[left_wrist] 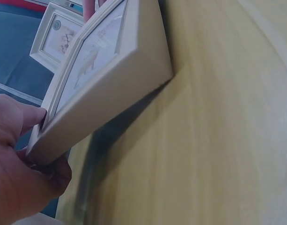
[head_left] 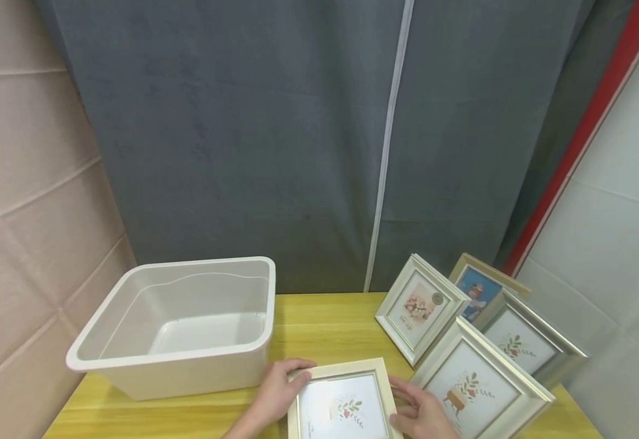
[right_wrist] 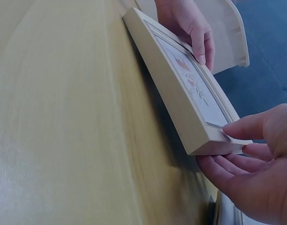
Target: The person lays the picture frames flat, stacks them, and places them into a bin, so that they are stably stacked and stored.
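A cream picture frame point(head_left: 381, 390) with a floral print is held between both hands at the table's front edge. My left hand point(head_left: 277, 393) grips its left side near the upper corner, thumb on the face. In the left wrist view the left hand point(left_wrist: 21, 161) pinches the frame point(left_wrist: 96, 101), fingers curled underneath, and one edge is raised off the wood. My right hand point(head_left: 424, 411) holds the right side. In the right wrist view the right hand point(right_wrist: 260, 164) has its thumb on the face of the frame point(right_wrist: 173, 93) and fingers below it.
A pale plastic tub point(head_left: 188, 366) stands on the wooden table point(head_left: 325, 329) at the left. Several other picture frames lean at the right: a white one point(head_left: 396, 305), a tan one point(head_left: 495, 274), a silver one point(head_left: 550, 335) and a large cream one point(head_left: 500, 366). A grey curtain point(head_left: 242, 152) hangs behind.
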Demonstrator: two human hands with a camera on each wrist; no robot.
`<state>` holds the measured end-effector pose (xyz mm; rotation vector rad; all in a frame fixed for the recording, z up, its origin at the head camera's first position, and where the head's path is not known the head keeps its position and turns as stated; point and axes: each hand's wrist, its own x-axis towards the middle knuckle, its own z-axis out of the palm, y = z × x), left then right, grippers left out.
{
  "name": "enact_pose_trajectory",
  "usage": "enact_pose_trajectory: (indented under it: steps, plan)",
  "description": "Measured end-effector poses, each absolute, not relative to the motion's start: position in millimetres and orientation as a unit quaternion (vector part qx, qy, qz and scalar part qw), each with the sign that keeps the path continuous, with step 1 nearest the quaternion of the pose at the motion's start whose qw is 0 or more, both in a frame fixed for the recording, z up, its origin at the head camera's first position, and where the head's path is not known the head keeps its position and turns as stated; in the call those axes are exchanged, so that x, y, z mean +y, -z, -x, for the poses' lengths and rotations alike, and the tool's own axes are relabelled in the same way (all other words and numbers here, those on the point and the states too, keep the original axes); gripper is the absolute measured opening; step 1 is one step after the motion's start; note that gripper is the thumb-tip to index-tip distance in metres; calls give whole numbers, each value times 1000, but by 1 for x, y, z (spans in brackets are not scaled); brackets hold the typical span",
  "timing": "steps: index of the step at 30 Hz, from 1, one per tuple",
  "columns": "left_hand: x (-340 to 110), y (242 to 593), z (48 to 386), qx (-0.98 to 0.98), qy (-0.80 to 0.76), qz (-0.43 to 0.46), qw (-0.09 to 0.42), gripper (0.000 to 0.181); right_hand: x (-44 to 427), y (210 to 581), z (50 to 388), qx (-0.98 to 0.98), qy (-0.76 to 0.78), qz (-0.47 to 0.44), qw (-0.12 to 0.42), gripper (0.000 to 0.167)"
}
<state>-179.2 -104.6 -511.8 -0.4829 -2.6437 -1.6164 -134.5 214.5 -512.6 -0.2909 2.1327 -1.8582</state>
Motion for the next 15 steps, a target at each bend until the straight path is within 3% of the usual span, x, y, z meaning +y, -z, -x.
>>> enact_pose_trajectory:
  steps: [15]
  plan:
    - [-104, 530, 190, -839, 522, 149, 17, 19, 203, 528, 137, 763, 627, 47, 153, 73]
